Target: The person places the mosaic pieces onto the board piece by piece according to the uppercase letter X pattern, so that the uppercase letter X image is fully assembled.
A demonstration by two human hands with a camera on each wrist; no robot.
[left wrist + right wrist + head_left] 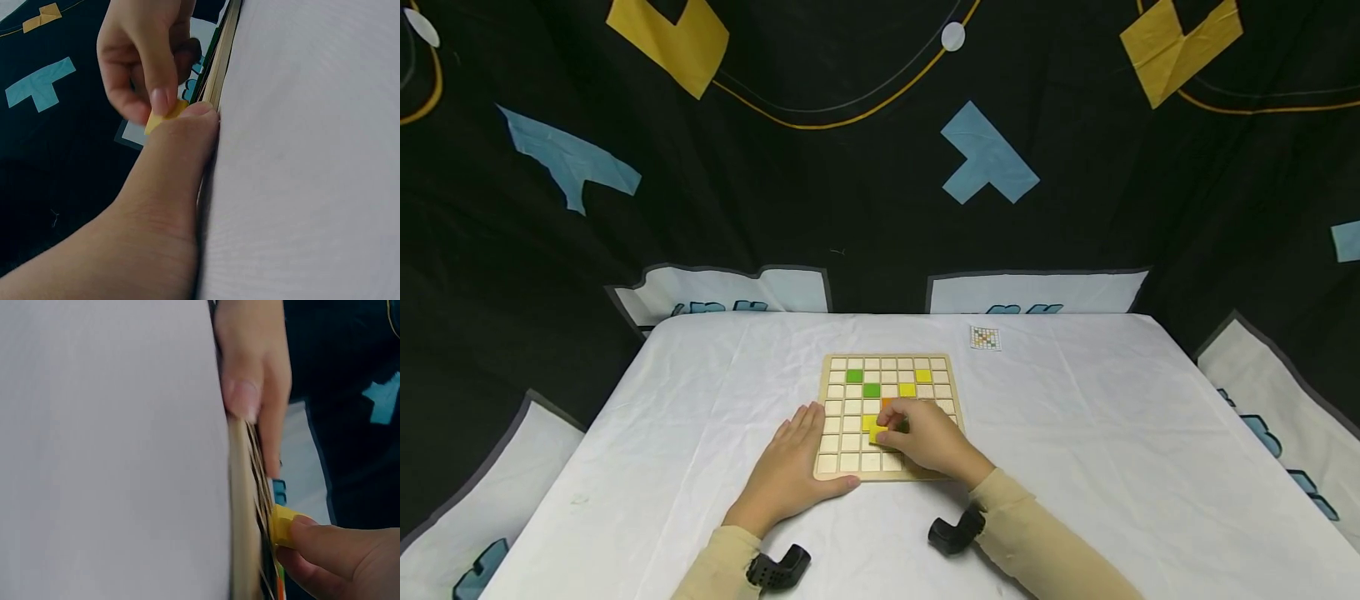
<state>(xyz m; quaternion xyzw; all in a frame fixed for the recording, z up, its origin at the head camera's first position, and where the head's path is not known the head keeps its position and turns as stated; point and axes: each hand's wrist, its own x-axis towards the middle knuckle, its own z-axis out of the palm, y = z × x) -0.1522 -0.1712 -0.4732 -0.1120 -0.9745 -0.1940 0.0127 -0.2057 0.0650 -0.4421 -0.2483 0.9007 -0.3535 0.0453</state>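
Note:
A square wooden grid board [838, 463] lies on the white table, with a few green, yellow and orange squares among its pale cells. Along the board's left edge rests my left hand [786, 467], fingers straight and thumb at the near edge. My right hand [931, 437] is over the board's middle and pinches a yellow tile [876, 435] between thumb and fingers. In the right wrist view the yellow tile [283, 525] is tilted up at the board's surface. The right hand hides the board's lower right cells.
A small printed card [985, 337] with a coloured grid lies toward the table's far edge, right of the board. White cloth [625, 467] covers the table. A black curtain [850, 208] with coloured shapes hangs behind it.

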